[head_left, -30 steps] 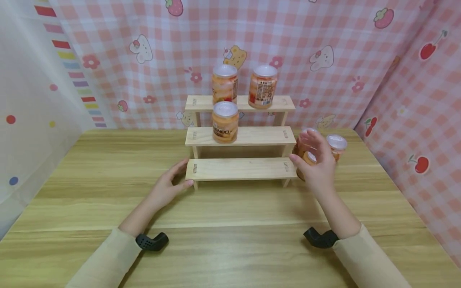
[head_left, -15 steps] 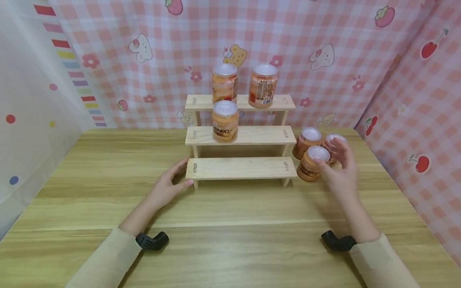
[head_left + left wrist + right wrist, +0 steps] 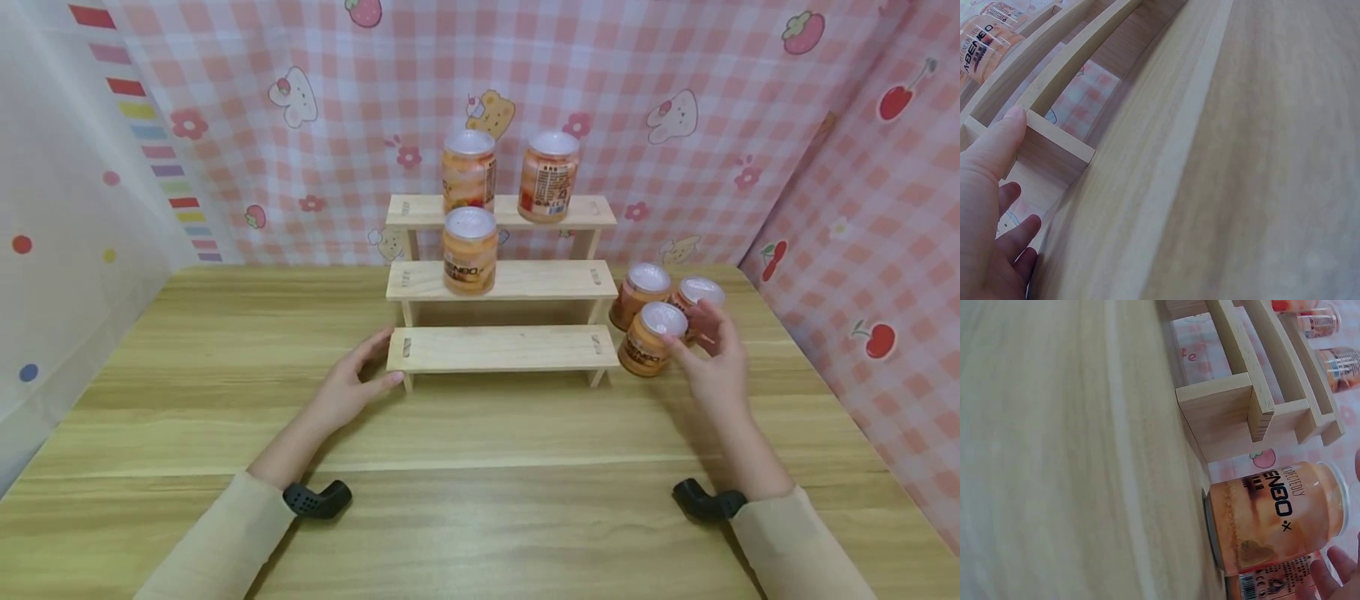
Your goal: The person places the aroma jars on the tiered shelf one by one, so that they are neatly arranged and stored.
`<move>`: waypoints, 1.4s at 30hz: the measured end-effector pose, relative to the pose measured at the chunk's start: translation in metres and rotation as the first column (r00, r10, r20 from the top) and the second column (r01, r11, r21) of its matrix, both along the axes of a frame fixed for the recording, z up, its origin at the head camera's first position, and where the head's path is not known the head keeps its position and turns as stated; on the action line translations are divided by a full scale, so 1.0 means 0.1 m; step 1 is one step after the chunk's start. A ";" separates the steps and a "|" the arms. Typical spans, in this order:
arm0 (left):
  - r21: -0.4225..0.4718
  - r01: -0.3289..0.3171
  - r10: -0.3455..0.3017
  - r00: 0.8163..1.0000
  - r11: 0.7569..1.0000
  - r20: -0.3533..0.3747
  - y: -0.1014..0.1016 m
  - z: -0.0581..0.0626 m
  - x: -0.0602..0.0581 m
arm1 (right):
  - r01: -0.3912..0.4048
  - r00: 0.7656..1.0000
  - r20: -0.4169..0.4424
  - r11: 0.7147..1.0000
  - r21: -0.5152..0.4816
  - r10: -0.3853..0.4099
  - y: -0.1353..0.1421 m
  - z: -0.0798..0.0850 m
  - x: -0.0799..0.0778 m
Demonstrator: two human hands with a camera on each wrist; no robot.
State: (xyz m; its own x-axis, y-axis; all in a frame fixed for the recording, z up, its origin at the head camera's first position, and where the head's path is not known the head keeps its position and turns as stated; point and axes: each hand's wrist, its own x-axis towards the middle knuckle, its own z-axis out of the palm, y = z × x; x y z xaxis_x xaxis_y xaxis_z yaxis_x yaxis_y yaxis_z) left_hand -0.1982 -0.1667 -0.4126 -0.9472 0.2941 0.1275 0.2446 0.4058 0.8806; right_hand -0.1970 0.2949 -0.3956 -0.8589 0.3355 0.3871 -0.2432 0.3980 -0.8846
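Note:
A three-step wooden display stand [image 3: 502, 350] faces me on the table. At its left end my left hand [image 3: 348, 387] holds the lowest step, with the thumb [image 3: 1007, 134] on the front corner. Three orange cans with pale lids stand beside the stand's right end: a front can [image 3: 647, 346], a back can [image 3: 640, 293] and a right can [image 3: 699, 292]. My right hand [image 3: 716, 367] is at the front and right cans, thumb by the front can's lid, fingers spread over the right can. Whether it touches either can, I cannot tell.
Two more cans stand on the top step, a left one [image 3: 468, 171] and a right one [image 3: 549, 177]. Another can [image 3: 469, 254] is on the middle step, left of centre. A pink checked curtain [image 3: 322, 167] hangs behind the wood-grain table [image 3: 480, 517].
My right hand has moved right from the stand's right end to the cans, uncovering the front and back ones. My left hand has stayed on the stand.

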 end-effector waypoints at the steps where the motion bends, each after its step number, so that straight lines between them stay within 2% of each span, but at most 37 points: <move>1: 0.000 0.001 -0.001 1.000 1.000 -0.001 0.01 0.04 0.02 | -0.007 1.000 0.013 1.000 -0.012 0.007 0.01 -0.02 -0.01; 3: -0.003 0.003 -0.003 1.000 1.000 -0.002 0.02 0.10 0.06 | -0.015 0.999 0.034 1.000 -0.028 0.016 0.02 -0.05 -0.03; 6: -0.003 0.003 -0.003 1.000 1.000 0.000 0.03 0.13 0.07 | -0.029 0.998 0.048 0.998 -0.054 0.032 0.02 -0.09 -0.04; 10: -0.003 0.004 -0.004 1.000 1.000 -0.001 0.02 0.13 0.07 | -0.064 0.996 0.053 0.994 -0.091 0.069 0.01 -0.13 -0.06; 18: 0.008 0.004 -0.004 1.000 1.000 -0.002 0.02 0.13 0.07 | -0.095 0.992 0.080 0.992 -0.079 0.101 -0.04 -0.19 -0.10; 27: 0.006 0.005 -0.005 1.000 1.000 0.000 0.02 0.13 0.07 | -0.151 0.987 0.029 0.977 -0.151 0.157 -0.17 -0.12 -0.08; 32: 0.011 0.001 -0.001 1.000 1.000 -0.003 -0.04 -0.08 -0.05 | -0.139 0.990 0.001 0.981 -0.136 0.140 -0.12 -0.26 -0.16; 34: 0.011 -0.002 0.002 1.000 1.000 -0.005 -0.06 -0.16 -0.10 | -0.125 0.992 0.001 0.984 -0.123 0.126 -0.12 -0.26 -0.16; 42: 0.014 0.003 -0.003 1.000 1.000 -0.031 -0.07 -0.22 -0.11 | -0.092 0.996 0.006 0.989 -0.113 0.093 -0.23 -0.07 -0.01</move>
State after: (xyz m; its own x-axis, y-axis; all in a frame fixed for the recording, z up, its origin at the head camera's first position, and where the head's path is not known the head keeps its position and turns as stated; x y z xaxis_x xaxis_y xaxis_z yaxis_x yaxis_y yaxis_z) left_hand -0.2096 -0.1739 -0.4346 -0.9418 0.2950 0.1613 0.2733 0.3924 0.8783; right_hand -0.1982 0.2721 -0.4021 -0.8923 0.2955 0.3413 -0.2639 0.2720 -0.9254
